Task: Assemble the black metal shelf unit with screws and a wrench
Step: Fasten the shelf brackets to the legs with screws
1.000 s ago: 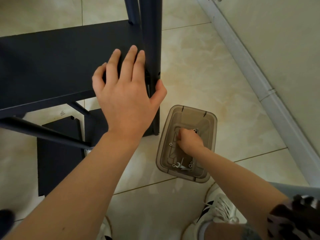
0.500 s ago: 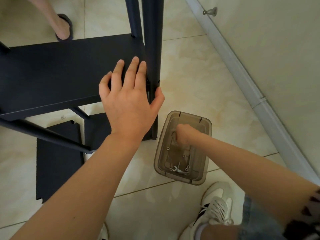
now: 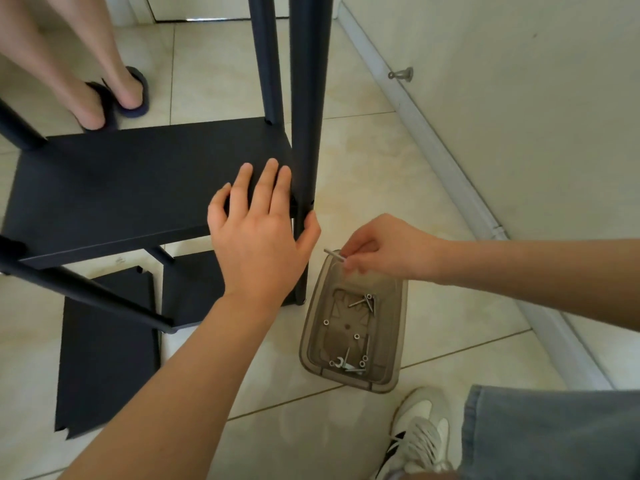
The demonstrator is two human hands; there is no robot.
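The black shelf panel (image 3: 138,181) sits between black upright posts, with the near-right post (image 3: 306,116) at its corner. My left hand (image 3: 258,233) lies flat on that corner, fingers straight on the panel and thumb against the post. My right hand (image 3: 377,249) hovers just right of the post and pinches a silver screw (image 3: 334,255) between thumb and fingers. Below it on the floor stands a clear brown plastic box (image 3: 398,334) holding several screws, washers and a small wrench (image 3: 341,362).
A loose black panel (image 3: 104,351) lies flat on the tiles under the frame. Another person's feet in dark slippers (image 3: 114,95) stand behind the shelf. A wall with a white baseboard (image 3: 460,174) and doorstop (image 3: 401,75) runs along the right. My sneaker (image 3: 419,434) is at bottom right.
My right hand has come up out of the plastic box with a screw pinched in its fingers. The view has tilted up, showing the other person's feet. My left hand stays on the shelf corner.
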